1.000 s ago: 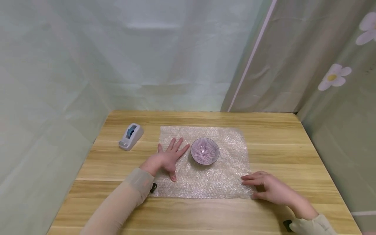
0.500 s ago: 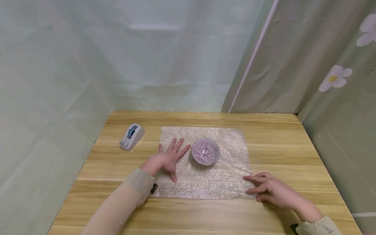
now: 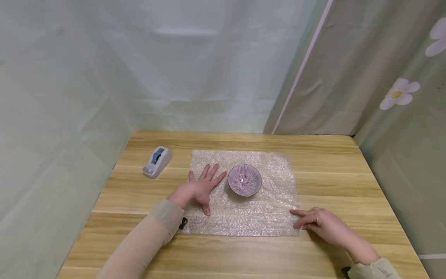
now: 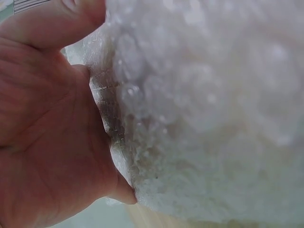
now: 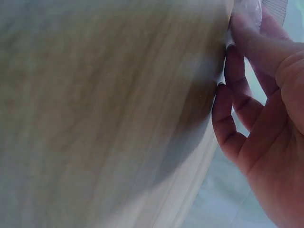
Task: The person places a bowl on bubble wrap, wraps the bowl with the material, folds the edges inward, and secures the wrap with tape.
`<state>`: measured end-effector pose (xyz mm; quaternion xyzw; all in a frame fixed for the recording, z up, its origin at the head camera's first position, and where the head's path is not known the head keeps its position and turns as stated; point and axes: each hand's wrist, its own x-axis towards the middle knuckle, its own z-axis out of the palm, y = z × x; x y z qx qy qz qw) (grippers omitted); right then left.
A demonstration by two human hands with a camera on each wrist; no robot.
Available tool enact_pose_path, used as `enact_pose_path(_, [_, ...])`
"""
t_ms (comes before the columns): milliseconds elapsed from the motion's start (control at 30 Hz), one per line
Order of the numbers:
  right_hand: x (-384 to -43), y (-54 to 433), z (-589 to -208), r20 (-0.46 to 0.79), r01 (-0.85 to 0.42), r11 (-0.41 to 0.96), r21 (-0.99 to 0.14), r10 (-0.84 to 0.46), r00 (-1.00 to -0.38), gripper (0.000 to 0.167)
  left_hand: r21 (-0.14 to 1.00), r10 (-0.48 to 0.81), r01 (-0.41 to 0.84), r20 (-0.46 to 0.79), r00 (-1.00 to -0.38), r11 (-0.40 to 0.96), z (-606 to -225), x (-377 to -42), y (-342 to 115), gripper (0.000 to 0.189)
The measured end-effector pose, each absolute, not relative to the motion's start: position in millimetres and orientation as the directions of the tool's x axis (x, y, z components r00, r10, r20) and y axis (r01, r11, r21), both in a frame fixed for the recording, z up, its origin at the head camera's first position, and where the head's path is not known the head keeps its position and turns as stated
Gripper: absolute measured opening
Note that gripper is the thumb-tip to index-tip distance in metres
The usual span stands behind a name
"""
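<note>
A small bowl (image 3: 244, 180) with purple radiating stripes stands upright on a sheet of bubble wrap (image 3: 240, 221). My left hand (image 3: 200, 190) rests on the sheet's left part with fingers spread, the index fingertip close to the bowl's rim. The left wrist view shows the palm (image 4: 52, 128) against blurred bubble wrap (image 4: 199, 118). At the near right corner of the sheet, my right hand (image 3: 322, 224) pinches the wrap's edge between thumb and finger. In the right wrist view, clear plastic shows at the thumb (image 5: 249, 33), while the other fingers are bent near the tabletop.
A white tape dispenser (image 3: 157, 162) with a blue roll stands left of the sheet on the wooden table (image 3: 244, 255). Pale curtains (image 3: 195, 69) hang behind and on both sides. A black cord end (image 3: 183, 223) shows by the left cuff.
The right hand's fingers have drawn together at the corner of the bubble wrap, and its thumb has tucked in. The left hand, bowl and tape dispenser stay in place.
</note>
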<state>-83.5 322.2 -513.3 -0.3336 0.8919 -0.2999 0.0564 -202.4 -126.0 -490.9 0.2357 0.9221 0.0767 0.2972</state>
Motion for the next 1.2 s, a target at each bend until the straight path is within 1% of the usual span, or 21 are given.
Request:
enact_pose_path(133, [-83,321,-514,0.107,-0.553,0.615,-0.562,-0.608,-0.786,0.048,0.28,0.478,0.388,-0.512,-0.714,0.878,-494,-204,-126,0.158])
enact_pose_path(300, [-84,320,-512,0.109,-0.547,0.619,-0.564,-0.6,-0.792,0.05,0.285,0.479,0.385,-0.509,-0.715,0.878,-494,-204,-126,0.157])
enact_pose_path(533, [-88,320,-509,0.071,-0.518,0.578,-0.63,-0.622,-0.78,0.04,0.299,0.478,0.373,-0.515,-0.712,0.878,-493,-205,-127,0.156])
enact_pose_path(667, [-91,322,-508,0.066,-0.529,0.584,-0.616,-0.631,-0.773,0.038,0.303,0.48,0.373,-0.515,-0.71,0.877,-493,-204,-127,0.156])
enact_pose_path(733, [-93,322,-507,0.072,-0.541,0.591,-0.598,-0.632,-0.772,0.032,0.305,0.481,0.373,-0.515,-0.709,0.876,-492,-204,-127,0.156])
enact_pose_path(900, [-98,318,-506,0.075,-0.524,0.632,-0.571,-0.596,-0.8,0.017,0.303,0.478,0.37,-0.521,-0.707,0.878,-491,-204,-127,0.157])
enact_pose_path(1033, [-100,311,-505,0.086,-0.499,0.652,-0.571,-0.557,-0.826,0.01,0.302,0.476,0.368,-0.526,-0.705,0.879,-491,-204,-126,0.156])
enact_pose_path(1100, [-102,308,-504,0.107,-0.498,0.646,-0.579,-0.546,-0.831,0.01,0.303,0.469,0.359,-0.533,-0.704,0.883,-493,-205,-126,0.157])
enact_pose_path(1200, [-104,305,-505,0.158,-0.516,0.619,-0.592,-0.539,-0.828,0.014,0.305,0.46,0.345,-0.547,-0.699,0.887,-494,-206,-126,0.158])
